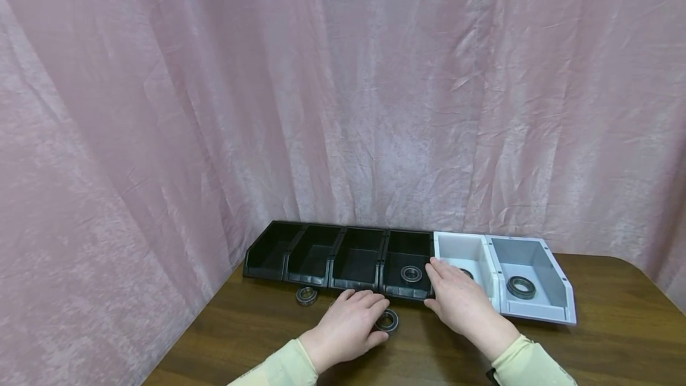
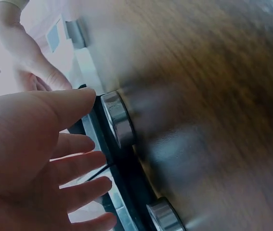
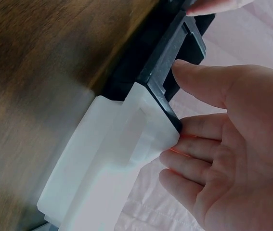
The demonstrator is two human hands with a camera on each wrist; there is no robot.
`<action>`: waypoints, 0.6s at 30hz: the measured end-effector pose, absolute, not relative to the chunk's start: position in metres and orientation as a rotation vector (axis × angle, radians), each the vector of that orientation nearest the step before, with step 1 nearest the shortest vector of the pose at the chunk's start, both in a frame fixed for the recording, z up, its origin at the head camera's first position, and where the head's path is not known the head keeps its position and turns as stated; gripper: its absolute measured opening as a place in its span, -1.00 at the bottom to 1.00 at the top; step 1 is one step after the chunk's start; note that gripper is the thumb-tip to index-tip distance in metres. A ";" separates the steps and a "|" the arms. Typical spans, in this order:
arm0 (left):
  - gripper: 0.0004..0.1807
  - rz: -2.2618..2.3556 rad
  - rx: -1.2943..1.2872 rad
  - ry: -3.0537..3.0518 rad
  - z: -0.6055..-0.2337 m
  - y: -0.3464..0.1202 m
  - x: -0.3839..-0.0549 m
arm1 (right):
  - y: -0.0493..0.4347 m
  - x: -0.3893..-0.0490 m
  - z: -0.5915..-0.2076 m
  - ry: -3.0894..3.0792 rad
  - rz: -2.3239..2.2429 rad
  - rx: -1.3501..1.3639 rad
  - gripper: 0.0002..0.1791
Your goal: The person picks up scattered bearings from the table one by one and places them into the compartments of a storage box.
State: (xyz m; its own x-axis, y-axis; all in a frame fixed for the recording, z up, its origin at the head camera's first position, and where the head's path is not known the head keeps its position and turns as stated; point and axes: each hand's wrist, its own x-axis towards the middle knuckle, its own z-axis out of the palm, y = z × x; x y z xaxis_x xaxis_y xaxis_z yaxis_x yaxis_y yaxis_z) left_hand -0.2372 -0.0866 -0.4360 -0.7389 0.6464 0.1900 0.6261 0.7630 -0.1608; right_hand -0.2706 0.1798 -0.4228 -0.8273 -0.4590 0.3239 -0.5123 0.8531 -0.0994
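Presently, bearing (image 1: pixel 411 280) in rightmost black bin (image 1: pixel 401 250), second bearing (image 1: pixel 521 295) in grey bin (image 1: pixel 517 252), third bearing (image 1: pixel 468 272) in white bin (image 1: pixel 465 245), partly hidden by right hand (image 1: pixel 461 298), loosely extended like left hand (image 1: pixel 349 325), nothing gripped.

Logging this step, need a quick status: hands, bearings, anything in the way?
Left hand beside table bearing, not gripping. Right hand empty, at black bin and white bin border. Right hand partly hides white bin's bearing.

left sleeve (image 1: pixel 281 368): pale yellow-green | right sleeve (image 1: pixel 527 365): matching | dark band (image 1: pixel 492 377): at right cuff
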 end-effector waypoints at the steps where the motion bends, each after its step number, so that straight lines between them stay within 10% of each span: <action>1: -0.38 0.131 -0.996 -2.728 -0.437 -0.087 -0.237 | 0.180 -0.271 -0.423 -2.740 0.262 0.736 -0.24; 18: -0.46 0.234 -0.986 -2.736 -0.443 -0.084 -0.238 | 0.180 -0.270 -0.422 -2.734 0.270 0.741 -0.23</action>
